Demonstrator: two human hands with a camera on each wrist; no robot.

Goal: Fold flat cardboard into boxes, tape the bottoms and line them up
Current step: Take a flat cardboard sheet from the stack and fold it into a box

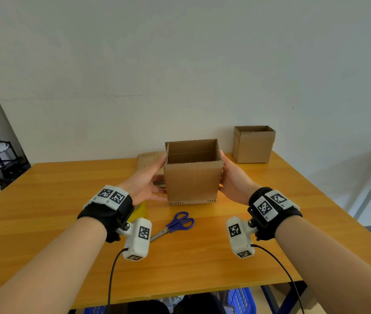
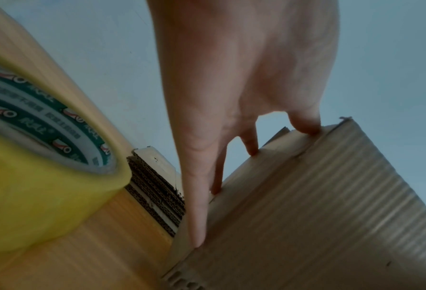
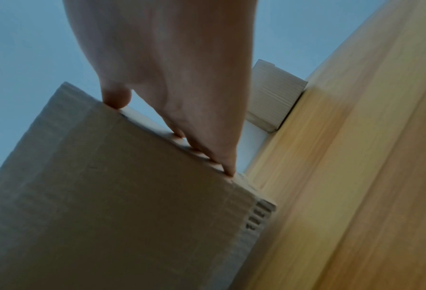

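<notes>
An open-topped cardboard box [image 1: 192, 180] stands upright on the wooden table [image 1: 44, 200], mid-table. My left hand [image 1: 148, 180] lies flat against its left wall and my right hand [image 1: 234, 180] against its right wall, fingers straight, the box held between them. In the left wrist view the fingertips [image 2: 251, 151] touch the box [image 2: 318, 206] along its side. In the right wrist view the fingers [image 3: 227, 164] lie along the box [image 3: 120, 186] edge. A finished box [image 1: 253, 146] stands at the back right, also visible as the far box [image 3: 274, 98].
A stack of flat cardboard [image 1: 149, 159] lies behind my left hand, its edges [image 2: 157, 192] showing. A yellow tape roll [image 2: 40, 176] sits by my left wrist. Blue-handled scissors [image 1: 175, 224] lie in front of the box. A blue crate [image 1: 241, 300] is under the table.
</notes>
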